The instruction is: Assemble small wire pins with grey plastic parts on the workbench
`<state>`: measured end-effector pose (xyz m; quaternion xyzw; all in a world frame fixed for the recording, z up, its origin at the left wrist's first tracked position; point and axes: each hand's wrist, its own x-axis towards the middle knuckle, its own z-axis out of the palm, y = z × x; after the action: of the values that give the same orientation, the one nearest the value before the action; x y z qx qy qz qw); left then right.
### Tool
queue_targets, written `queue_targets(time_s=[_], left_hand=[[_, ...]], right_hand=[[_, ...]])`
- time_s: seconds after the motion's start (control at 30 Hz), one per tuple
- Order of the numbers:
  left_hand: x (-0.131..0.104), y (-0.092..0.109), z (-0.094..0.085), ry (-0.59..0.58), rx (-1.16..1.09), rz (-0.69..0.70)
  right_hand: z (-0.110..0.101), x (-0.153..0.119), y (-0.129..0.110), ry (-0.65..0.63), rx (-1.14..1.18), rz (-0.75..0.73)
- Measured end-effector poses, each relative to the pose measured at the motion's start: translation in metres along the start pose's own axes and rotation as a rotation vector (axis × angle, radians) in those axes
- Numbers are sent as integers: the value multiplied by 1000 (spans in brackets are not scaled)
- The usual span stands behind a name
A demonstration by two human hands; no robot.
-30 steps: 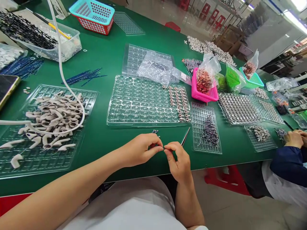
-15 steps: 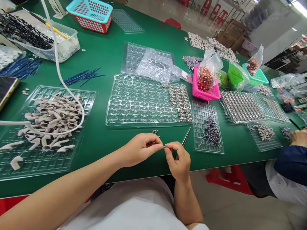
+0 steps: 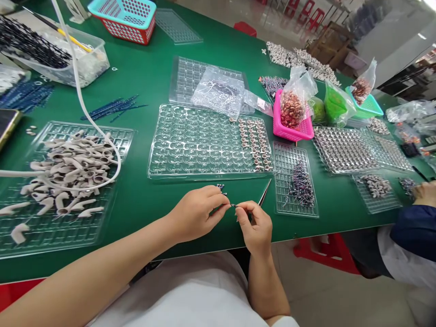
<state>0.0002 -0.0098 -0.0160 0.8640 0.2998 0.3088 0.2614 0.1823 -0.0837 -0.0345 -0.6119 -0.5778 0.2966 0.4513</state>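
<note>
My left hand [image 3: 200, 211] pinches one end of a tiny dark part [image 3: 233, 205] between thumb and forefinger. The other end is in the pinch of my right hand [image 3: 255, 225]; the part is too small to identify. Metal tweezers [image 3: 265, 192] show beyond my right hand, points away from me. Their rear is hidden, and I cannot tell whether that hand holds them. Several small blue-black pieces [image 3: 221, 187] lie just past my left fingers. Farther up sits a clear blister tray [image 3: 194, 141], with small beige-and-brown parts [image 3: 254, 143] in its right-hand columns.
On the left, a clear tray [image 3: 116, 136] bears heaped beige curved shells [image 3: 76, 159], crossed by a white cable [image 3: 80, 91]. To the right stand a tray of thin leaded components [image 3: 301, 186] and a pink basket [image 3: 293, 131]. A co-worker's hand [image 3: 425, 193] is at far right.
My fingertips have parted slightly, so more of the tiny dark part shows between them. The view has shifted a little. Both hands remain in nearly the same place.
</note>
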Motion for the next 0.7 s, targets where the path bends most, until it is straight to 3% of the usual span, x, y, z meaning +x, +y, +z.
queue_targets(time_s=[0.37,0.5,0.6,0.7], left_hand=[[2,3,-3,29,137,20],[4,3,-11,1,-50,-158],[7,4,-17,-87,-258,-364],[9,6,-19,-198,-408,-478]], right_hand=[[0,-3,3,60,65,44],[-1,-4,8,107,61,29],[-1,-5,9,113,70,-16],[0,-4,8,90,53,-74]])
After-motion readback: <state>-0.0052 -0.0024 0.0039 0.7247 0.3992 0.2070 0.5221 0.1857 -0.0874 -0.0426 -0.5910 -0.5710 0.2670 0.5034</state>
